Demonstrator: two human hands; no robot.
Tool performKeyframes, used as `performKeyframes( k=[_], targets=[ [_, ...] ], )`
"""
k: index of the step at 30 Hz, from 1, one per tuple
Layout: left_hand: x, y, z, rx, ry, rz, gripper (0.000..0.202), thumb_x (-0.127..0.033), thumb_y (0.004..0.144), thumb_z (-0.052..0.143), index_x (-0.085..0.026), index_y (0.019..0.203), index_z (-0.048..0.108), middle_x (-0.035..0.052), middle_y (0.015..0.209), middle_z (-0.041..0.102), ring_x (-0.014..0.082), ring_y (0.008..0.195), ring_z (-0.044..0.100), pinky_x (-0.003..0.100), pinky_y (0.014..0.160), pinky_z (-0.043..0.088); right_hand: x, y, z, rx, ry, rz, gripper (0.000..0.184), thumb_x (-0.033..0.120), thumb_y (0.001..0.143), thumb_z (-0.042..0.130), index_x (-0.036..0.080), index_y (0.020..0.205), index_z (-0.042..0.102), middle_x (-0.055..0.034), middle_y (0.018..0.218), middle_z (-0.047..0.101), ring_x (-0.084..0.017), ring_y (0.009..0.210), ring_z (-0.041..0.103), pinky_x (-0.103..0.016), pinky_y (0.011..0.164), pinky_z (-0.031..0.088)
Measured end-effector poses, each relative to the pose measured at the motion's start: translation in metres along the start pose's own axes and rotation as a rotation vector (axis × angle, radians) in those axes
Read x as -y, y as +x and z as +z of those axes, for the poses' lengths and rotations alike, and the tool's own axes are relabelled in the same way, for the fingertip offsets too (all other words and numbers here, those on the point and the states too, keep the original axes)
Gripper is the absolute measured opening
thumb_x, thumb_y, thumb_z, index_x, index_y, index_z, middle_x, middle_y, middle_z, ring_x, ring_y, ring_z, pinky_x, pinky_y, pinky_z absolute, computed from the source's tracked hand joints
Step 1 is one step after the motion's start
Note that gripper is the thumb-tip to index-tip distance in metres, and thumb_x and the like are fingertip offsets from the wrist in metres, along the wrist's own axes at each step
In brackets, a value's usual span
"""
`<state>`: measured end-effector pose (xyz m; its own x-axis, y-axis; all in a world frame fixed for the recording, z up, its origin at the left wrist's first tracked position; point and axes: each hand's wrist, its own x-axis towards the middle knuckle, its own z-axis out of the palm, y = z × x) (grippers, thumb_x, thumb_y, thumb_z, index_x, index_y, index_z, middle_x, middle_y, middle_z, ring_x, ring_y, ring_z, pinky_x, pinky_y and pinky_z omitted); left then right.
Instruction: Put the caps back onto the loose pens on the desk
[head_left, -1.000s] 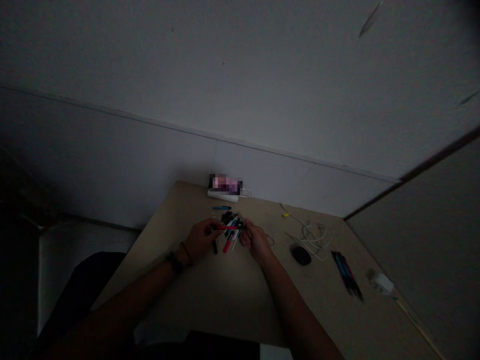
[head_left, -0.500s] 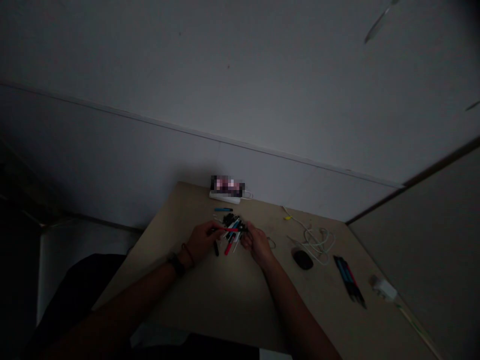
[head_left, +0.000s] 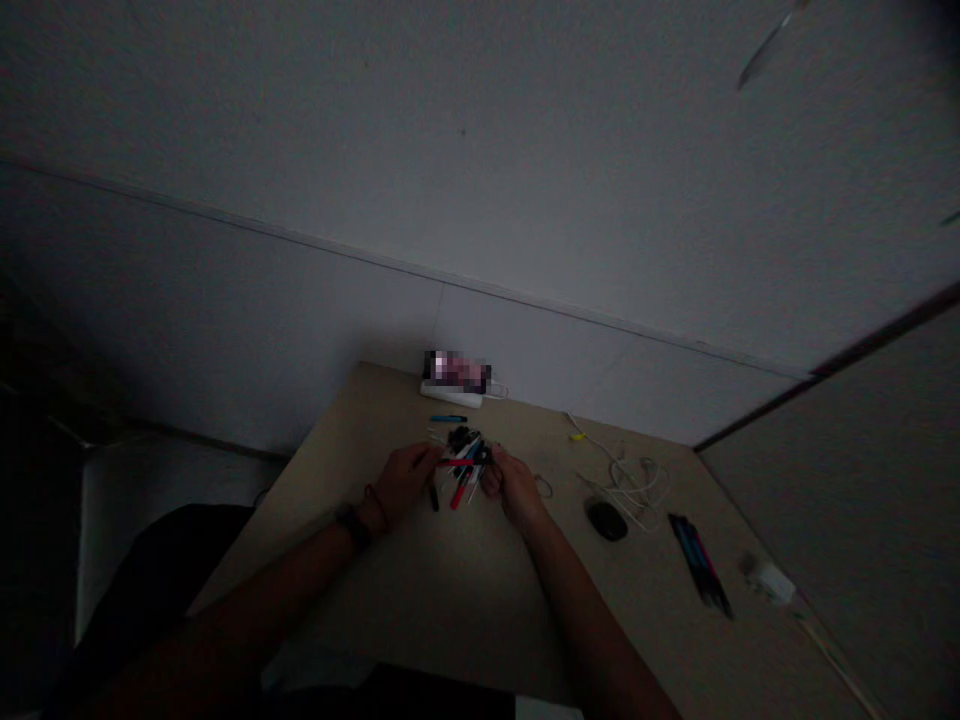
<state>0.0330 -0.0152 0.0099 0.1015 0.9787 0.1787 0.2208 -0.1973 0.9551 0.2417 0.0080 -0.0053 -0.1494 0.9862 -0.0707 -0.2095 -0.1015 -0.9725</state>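
Observation:
On a beige table (head_left: 465, 590), my left hand (head_left: 405, 478) and my right hand (head_left: 511, 484) hold the two ends of a red pen (head_left: 459, 462) level between them, fingers pinched on it. Just beneath and behind the pen lies a small heap of pens and caps (head_left: 463, 455) in black, red, blue and white. A black cap (head_left: 433, 495) lies by my left thumb. The scene is dim, so fine detail of the fingers is hard to make out.
A blue pen (head_left: 448, 418) and a white power strip (head_left: 450, 394) lie near the far wall. To the right are a black mouse (head_left: 605, 519), tangled white cables (head_left: 626, 480), a bundle of dark pens (head_left: 697, 562) and a white charger (head_left: 766, 577).
Both hands stay on the red pen above the heap with hardly any movement; the view has shifted slightly.

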Motion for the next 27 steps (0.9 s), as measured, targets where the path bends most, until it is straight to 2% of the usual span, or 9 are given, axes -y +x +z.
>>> performKeyframes(
  k=[4,8,13,17,22,27],
  targets=[
    [0.005,0.002,0.001,0.014,-0.035,0.028,0.032,-0.049,0.089,0.06,-0.018,0.095,0.067,0.0023,0.08,0.069,0.016,0.072,0.062,0.026,0.066,0.047,0.004,-0.001,0.002,-0.016,0.051,0.025,0.059,0.066,0.076,0.071,0.023,0.049,0.04,0.0057,0.037,0.04,-0.011,0.037,0.039,-0.027,0.041,0.028],
    [0.008,0.003,0.001,0.04,-0.008,0.077,0.029,-0.043,0.084,0.07,-0.019,0.099,0.068,0.0055,0.093,0.073,0.0178,0.08,0.065,0.028,0.07,0.05,0.007,-0.002,0.004,-0.026,0.081,0.044,0.059,0.064,0.075,0.073,0.024,0.049,0.04,0.0052,0.037,0.041,-0.011,0.037,0.04,-0.027,0.041,0.027],
    [0.005,0.001,0.001,0.038,-0.009,0.1,0.023,-0.039,0.086,0.068,-0.019,0.096,0.069,0.0054,0.095,0.073,0.0192,0.087,0.067,0.031,0.078,0.052,0.006,-0.002,0.003,-0.022,0.081,0.048,0.058,0.064,0.075,0.073,0.023,0.05,0.041,0.0051,0.038,0.043,-0.011,0.037,0.041,-0.027,0.041,0.026],
    [0.004,0.001,0.002,0.035,-0.035,0.077,0.02,-0.036,0.086,0.068,-0.018,0.094,0.068,0.0061,0.095,0.074,0.0198,0.089,0.068,0.031,0.079,0.053,0.006,-0.001,0.003,-0.037,0.086,0.06,0.058,0.064,0.074,0.073,0.023,0.05,0.042,0.005,0.038,0.044,-0.011,0.037,0.041,-0.027,0.041,0.027],
    [0.002,-0.001,0.003,0.046,-0.082,0.049,0.016,-0.031,0.085,0.068,-0.018,0.093,0.067,0.0044,0.087,0.073,0.0181,0.08,0.069,0.03,0.074,0.053,0.007,-0.002,0.004,-0.039,0.092,0.059,0.057,0.064,0.074,0.074,0.023,0.049,0.042,0.005,0.037,0.043,-0.011,0.036,0.041,-0.027,0.041,0.027],
    [-0.004,-0.001,0.0,0.078,-0.093,0.044,0.02,-0.036,0.088,0.064,-0.017,0.092,0.068,0.0022,0.076,0.071,0.0164,0.071,0.067,0.028,0.07,0.052,0.004,-0.001,0.002,-0.019,0.073,0.043,0.057,0.065,0.077,0.071,0.023,0.05,0.042,0.0049,0.038,0.043,-0.012,0.037,0.041,-0.028,0.041,0.027]
  ],
)
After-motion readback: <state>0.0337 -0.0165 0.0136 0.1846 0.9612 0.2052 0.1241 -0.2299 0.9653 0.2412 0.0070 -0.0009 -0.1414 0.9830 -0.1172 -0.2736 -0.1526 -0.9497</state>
